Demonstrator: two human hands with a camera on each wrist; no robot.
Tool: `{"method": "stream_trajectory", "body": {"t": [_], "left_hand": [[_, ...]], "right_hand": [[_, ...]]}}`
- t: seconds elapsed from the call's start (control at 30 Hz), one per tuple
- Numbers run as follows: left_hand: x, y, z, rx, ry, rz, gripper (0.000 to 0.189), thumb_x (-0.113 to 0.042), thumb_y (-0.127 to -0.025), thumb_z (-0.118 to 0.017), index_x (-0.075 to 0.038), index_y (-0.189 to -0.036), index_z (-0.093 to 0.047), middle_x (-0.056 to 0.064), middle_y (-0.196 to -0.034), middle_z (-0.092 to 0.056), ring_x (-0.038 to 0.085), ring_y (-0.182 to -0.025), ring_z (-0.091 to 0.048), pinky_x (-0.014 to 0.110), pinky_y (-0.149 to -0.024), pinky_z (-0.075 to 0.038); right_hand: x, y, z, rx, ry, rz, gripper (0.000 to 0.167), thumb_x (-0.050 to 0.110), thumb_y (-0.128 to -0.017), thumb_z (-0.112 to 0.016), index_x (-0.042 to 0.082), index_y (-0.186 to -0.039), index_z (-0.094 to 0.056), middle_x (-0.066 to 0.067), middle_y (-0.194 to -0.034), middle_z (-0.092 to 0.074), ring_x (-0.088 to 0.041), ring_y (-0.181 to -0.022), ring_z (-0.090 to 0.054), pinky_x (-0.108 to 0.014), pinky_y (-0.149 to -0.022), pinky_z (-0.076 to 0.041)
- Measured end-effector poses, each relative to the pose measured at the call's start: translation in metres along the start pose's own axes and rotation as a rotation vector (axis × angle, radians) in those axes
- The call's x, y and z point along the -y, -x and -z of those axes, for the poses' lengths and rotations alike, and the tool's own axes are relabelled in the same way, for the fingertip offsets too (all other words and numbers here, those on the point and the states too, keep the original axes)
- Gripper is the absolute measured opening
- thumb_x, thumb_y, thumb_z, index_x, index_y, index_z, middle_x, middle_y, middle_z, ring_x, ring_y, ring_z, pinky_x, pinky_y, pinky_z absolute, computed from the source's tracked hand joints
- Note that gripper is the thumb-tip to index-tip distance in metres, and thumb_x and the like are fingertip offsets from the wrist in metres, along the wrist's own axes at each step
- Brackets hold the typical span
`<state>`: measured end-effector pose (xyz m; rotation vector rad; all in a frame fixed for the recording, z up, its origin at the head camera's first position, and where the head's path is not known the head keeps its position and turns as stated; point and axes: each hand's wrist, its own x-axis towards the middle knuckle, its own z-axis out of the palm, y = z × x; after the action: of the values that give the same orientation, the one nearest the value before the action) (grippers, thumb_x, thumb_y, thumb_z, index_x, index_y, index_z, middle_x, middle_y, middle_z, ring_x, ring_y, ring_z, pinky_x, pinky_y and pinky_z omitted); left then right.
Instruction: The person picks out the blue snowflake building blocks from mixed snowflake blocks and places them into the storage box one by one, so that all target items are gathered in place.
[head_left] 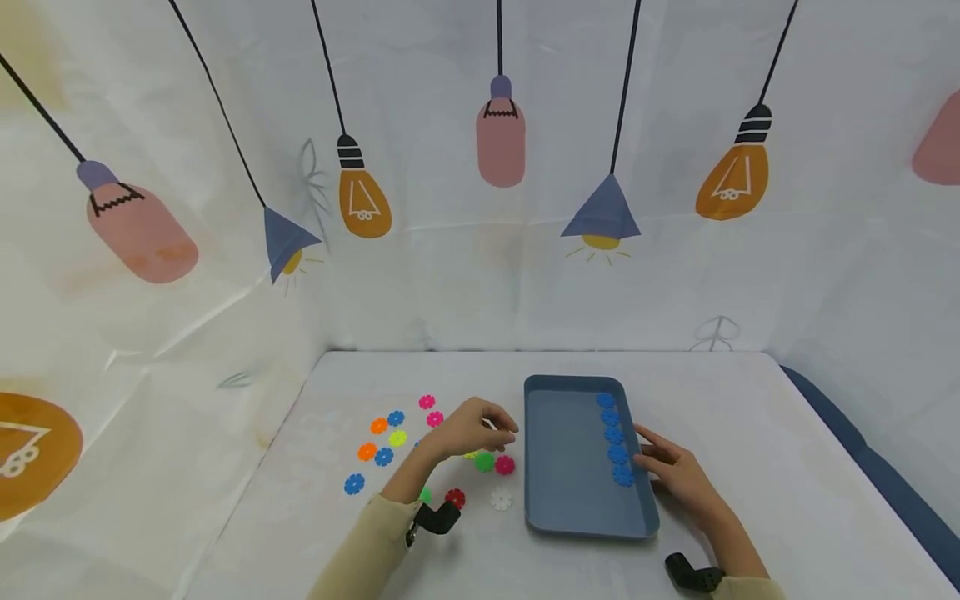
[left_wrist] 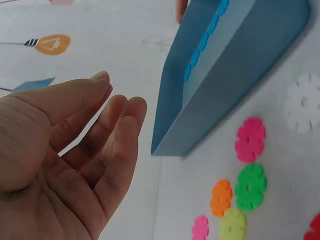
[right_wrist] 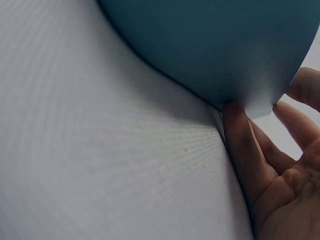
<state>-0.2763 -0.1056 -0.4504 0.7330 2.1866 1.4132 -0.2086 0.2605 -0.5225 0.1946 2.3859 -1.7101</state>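
- The left hand (head_left: 472,429) hangs just left of the tray (head_left: 568,467), with nothing in it, fingers loosely bent and a clear gap between thumb and fingertips
- The right hand (head_left: 681,479) touches the outer right side of the tray with its fingertips, fingers fairly straight
- The tray lies flat on the white table (head_left: 757,467), between the two hands
- Five blue pieces (head_left: 614,435) stand in a column inside it, along its right side
- Loose pieces lie left of the tray: a white piece (head_left: 501,498) and a pink piece (head_left: 505,465) nearest it, a green piece (head_left: 484,462) touching or just beside the pink one, a red piece (head_left: 455,498) near the left wrist
- Orange, yellow, blue and more pink ones lie farther left
- Behind the table hangs a white sheet (head_left: 442,283) printed with lamps
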Motion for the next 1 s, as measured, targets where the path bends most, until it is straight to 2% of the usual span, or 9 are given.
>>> {"method": "stream_trajectory", "body": {"t": [0.17, 0.33, 0.5, 0.6, 0.7, 0.83, 1.0], "left_hand": [[0.004, 0.02, 0.012, -0.043, -0.001, 0.04, 0.014, -0.015, -0.091, -0.07, -0.006, -0.102, -0.073, 0.009, -0.092, -0.069, 0.037, -0.084, -0.068, 0.034, -0.071, -0.058], [0.012, 0.041, 0.022, -0.076, -0.017, 0.067, 0.019, -0.018, -0.092, -0.068, -0.002, -0.103, -0.072, 0.011, -0.094, -0.069, 0.038, -0.085, -0.067, 0.039, -0.072, -0.058], [0.021, 0.064, 0.033, -0.099, -0.001, 0.076, 0.024, -0.017, -0.093, -0.067, 0.003, -0.106, -0.069, 0.018, -0.097, -0.067, 0.043, -0.086, -0.065, 0.051, -0.077, -0.055], [0.026, 0.078, 0.039, -0.125, -0.013, 0.08, 0.026, -0.018, -0.093, -0.068, 0.004, -0.107, -0.069, 0.016, -0.096, -0.068, 0.041, -0.084, -0.065, 0.053, -0.077, -0.055], [0.032, 0.092, 0.043, -0.15, -0.033, 0.107, 0.026, -0.019, -0.092, -0.068, 0.003, -0.107, -0.069, 0.009, -0.094, -0.068, 0.039, -0.083, -0.065, 0.051, -0.076, -0.055], [0.041, 0.111, 0.048, -0.177, -0.048, 0.139, 0.026, -0.019, -0.092, -0.068, 0.002, -0.107, -0.069, 0.005, -0.093, -0.066, 0.037, -0.083, -0.065, 0.049, -0.074, -0.056], [0.053, 0.132, 0.059, -0.217, -0.087, 0.164, 0.026, -0.021, -0.092, -0.069, 0.0, -0.106, -0.071, 0.004, -0.095, -0.066, 0.028, -0.079, -0.065, 0.036, -0.07, -0.056]], "right_hand": [[0.003, 0.0, -0.001, 0.004, 0.004, -0.005, 0.066, 0.028, -0.094, -0.065, 0.014, -0.152, -0.035, -0.027, -0.137, -0.047, -0.038, -0.122, -0.049, -0.046, -0.087, -0.053], [0.004, 0.001, -0.001, 0.016, 0.0, -0.006, 0.066, 0.028, -0.095, -0.065, 0.013, -0.152, -0.035, -0.028, -0.138, -0.046, -0.039, -0.123, -0.049, -0.046, -0.088, -0.053], [0.004, 0.001, 0.0, 0.018, 0.001, 0.006, 0.066, 0.027, -0.095, -0.064, 0.013, -0.152, -0.034, -0.028, -0.138, -0.047, -0.039, -0.122, -0.05, -0.046, -0.087, -0.053], [0.003, 0.0, 0.0, 0.018, 0.005, 0.011, 0.066, 0.028, -0.095, -0.064, 0.013, -0.152, -0.034, -0.029, -0.138, -0.046, -0.039, -0.122, -0.049, -0.046, -0.087, -0.053], [0.003, 0.0, 0.0, 0.02, 0.013, 0.01, 0.067, 0.029, -0.095, -0.064, 0.014, -0.153, -0.033, -0.029, -0.138, -0.045, -0.04, -0.123, -0.048, -0.046, -0.087, -0.053], [0.003, 0.002, 0.0, 0.023, 0.025, 0.004, 0.067, 0.029, -0.096, -0.064, 0.013, -0.153, -0.032, -0.029, -0.139, -0.045, -0.041, -0.124, -0.047, -0.046, -0.087, -0.053], [0.006, 0.001, -0.001, 0.023, 0.027, 0.021, 0.067, 0.028, -0.096, -0.063, 0.013, -0.153, -0.032, -0.03, -0.138, -0.045, -0.041, -0.124, -0.047, -0.046, -0.087, -0.053]]}}
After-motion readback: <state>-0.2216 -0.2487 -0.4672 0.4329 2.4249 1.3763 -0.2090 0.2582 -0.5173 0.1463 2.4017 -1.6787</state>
